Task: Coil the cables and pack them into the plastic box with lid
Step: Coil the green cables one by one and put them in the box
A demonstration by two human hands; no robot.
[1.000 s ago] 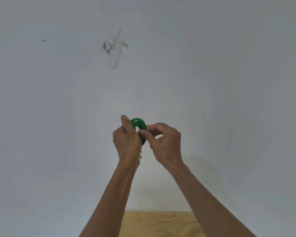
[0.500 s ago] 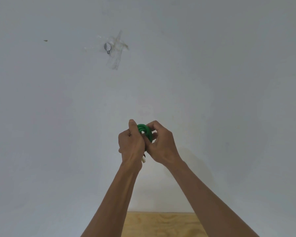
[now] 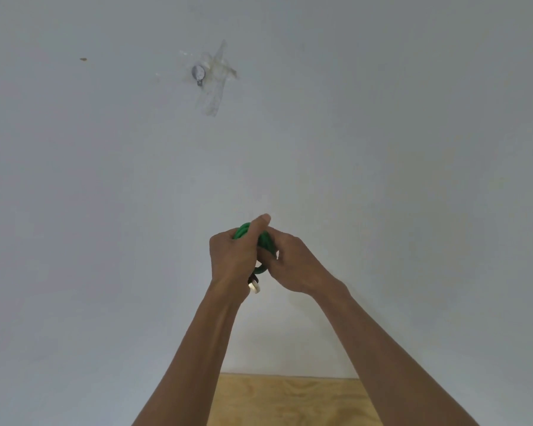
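1. Hands are raised together in front of a plain white wall (image 3: 382, 149), with both bare forearms reaching up from the bottom of the view.
2. The green cable (image 3: 266, 239) is held as a small tight coil, pressed between the two hands and well above the counter (image 3: 290, 401).
3. The left hand (image 3: 233, 256) is closed around the left side of the coil, its thumb laid over the top of the green loops.
4. The right hand (image 3: 293, 262) is closed against the right side of the coil, its fingers curled in toward the loops; how firmly the cable is pinched there cannot be told.
5. A short dark stretch of the cable hangs down below the left hand, and a white connector (image 3: 255, 287) is seen at its end, just beside the left wrist.
6. A strip of light plywood counter is seen only at the bottom edge, between the forearms.
7. A small metal hook (image 3: 198, 73) is fixed high on the wall under crossed pieces of clear tape (image 3: 219, 78).
8. A small brown mark (image 3: 83, 59) is seen on the wall toward the upper left.
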